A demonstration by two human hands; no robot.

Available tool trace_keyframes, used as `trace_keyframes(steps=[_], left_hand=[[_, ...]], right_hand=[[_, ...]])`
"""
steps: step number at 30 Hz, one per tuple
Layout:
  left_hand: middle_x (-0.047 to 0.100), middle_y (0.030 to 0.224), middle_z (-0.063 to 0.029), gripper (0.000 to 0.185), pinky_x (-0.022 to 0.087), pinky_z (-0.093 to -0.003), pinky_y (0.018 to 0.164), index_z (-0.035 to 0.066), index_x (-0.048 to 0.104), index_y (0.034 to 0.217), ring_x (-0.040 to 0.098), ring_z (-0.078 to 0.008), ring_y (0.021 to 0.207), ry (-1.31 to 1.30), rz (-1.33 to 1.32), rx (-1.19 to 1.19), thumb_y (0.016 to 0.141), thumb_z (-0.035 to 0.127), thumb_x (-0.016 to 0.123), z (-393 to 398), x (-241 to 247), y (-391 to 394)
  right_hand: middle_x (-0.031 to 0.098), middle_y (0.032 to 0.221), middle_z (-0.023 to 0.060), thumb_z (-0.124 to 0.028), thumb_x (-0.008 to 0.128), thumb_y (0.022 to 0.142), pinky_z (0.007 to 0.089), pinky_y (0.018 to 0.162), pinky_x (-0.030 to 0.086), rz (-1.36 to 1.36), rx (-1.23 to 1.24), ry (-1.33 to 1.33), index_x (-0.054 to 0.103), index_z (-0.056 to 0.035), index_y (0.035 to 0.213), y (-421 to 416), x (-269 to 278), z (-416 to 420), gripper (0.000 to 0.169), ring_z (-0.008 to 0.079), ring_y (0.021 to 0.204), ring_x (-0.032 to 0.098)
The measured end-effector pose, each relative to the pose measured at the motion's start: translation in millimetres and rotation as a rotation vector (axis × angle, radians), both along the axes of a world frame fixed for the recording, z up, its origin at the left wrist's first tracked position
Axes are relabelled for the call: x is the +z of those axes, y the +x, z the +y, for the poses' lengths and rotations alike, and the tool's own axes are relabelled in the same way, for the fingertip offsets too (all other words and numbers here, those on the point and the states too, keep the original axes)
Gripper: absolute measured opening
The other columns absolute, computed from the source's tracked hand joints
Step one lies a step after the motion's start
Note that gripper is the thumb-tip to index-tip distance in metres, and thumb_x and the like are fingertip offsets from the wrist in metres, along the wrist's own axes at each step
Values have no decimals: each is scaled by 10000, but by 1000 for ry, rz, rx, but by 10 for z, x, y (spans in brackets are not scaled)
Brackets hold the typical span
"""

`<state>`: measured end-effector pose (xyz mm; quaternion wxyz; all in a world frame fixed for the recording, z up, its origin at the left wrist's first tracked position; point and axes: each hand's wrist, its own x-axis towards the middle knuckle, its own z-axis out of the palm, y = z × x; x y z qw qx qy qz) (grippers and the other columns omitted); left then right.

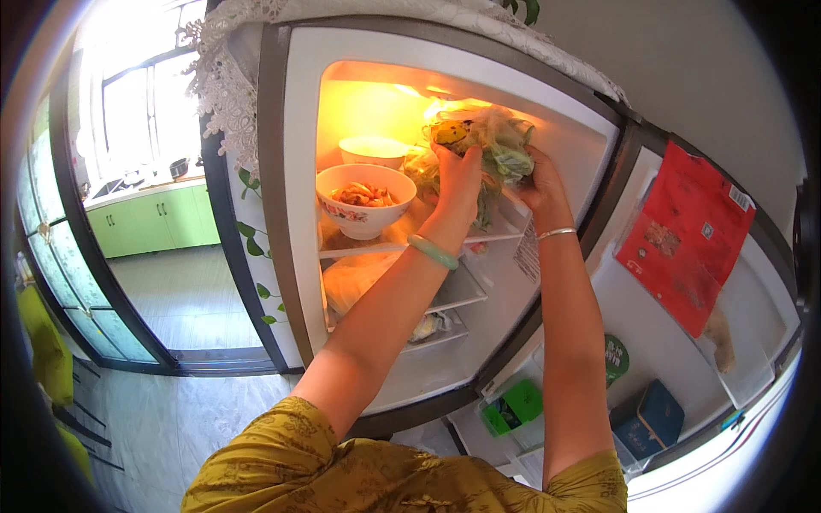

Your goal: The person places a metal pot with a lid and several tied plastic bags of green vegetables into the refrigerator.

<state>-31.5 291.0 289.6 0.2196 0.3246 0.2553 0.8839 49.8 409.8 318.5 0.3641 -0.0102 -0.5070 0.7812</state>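
Both hands reach into the upper part of an open refrigerator (272,128). My left hand (458,170), its wrist in a green bangle, grips a clear plastic bag of leafy green vegetables (503,151) from the left. On the bag's right side, my right hand (542,179) holds it too, its fingers partly hidden behind the bag; a silver bracelet is on that wrist. Something yellow with dark spots shows at the bag's left. Left of the hands, a white bowl of orange-brown food (365,199) stands on the top shelf, with another white bowl (372,151) behind it.
Lower glass shelves (462,295) hold bagged items. The open door at right carries a red package (689,237), a green container (513,407) and a dark blue box (648,420). A lace cloth (221,77) hangs from the refrigerator top. Green chairs (45,346) stand at far left, near a doorway.
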Motion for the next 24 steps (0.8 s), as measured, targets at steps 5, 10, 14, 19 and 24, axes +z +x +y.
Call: trace_keyframes(steps=[5, 10, 14, 19, 24], left_hand=[[257, 1356, -229, 761, 298, -334, 1005, -45, 42, 1390, 337, -272, 1227, -229, 128, 288, 800, 95, 503, 354, -70, -551], [322, 1238, -211, 605, 339, -335, 901, -57, 225, 1279, 365, -269, 1118, -357, 85, 324, 801, 133, 543, 504, -246, -706], [263, 1291, -241, 680, 308, -348, 950, -58, 155, 1336, 318, -308, 1179, -338, 133, 392, 805, 141, 529, 580, -224, -675], [443, 1142, -188, 576, 425, -344, 774, -67, 268, 1281, 470, -254, 977, -399, 205, 601, 791, 116, 509, 771, -306, -861], [94, 1401, -354, 789, 159, -410, 1096, -153, 95, 1345, 127, -427, 1330, -392, 276, 626, 752, 117, 540, 616, -421, -701]], right_hand=[[605, 996, 136, -168, 545, 847, 365, 748, 514, -105, -25, 66, 552, 27, 1069, -461, -55, 314, 295, 236, 888, 608], [621, 908, 83, -135, 578, 824, 335, 623, 519, -273, -536, 563, 609, -26, 1026, -664, -296, 632, 232, 193, 768, 613], [630, 892, 81, -128, 589, 823, 320, 611, 508, -223, -412, 513, 622, -16, 1015, -681, -283, 719, 225, 179, 749, 610], [638, 909, 68, -142, 624, 812, 282, 674, 484, -127, -645, 807, 618, 2, 1042, -861, -298, 699, 271, 168, 766, 608], [616, 1044, 228, -222, 636, 763, 375, 842, 460, -353, -858, 956, 556, 22, 1138, -828, -341, 763, 455, 337, 980, 594]])
